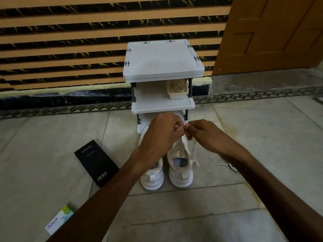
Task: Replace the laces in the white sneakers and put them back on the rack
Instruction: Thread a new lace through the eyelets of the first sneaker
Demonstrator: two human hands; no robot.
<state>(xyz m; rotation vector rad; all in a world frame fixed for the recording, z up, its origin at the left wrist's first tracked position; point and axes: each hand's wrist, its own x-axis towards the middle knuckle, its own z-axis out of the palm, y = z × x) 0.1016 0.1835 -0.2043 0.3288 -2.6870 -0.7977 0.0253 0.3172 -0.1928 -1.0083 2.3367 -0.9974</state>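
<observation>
Two white sneakers stand side by side on the floor, heels toward me: the left sneaker point(152, 179) and the right sneaker point(180, 169). Both hands are over the right sneaker's front. My left hand point(161, 131) is closed, pinching the white lace point(194, 151) at the top. My right hand point(201, 131) pinches the same lace close beside it. The lace's loose ends hang down along the right sneaker's outer side. A small white three-tier rack point(163, 74) stands just behind the sneakers, against the wall.
A cream basket point(177, 89) of laces sits on the rack's middle shelf. A black phone box point(97, 163) lies on the floor left of the sneakers, a small white-green box point(59, 219) nearer me. Another loose lace point(227, 165) lies right. A wooden door point(272, 34) stands at right.
</observation>
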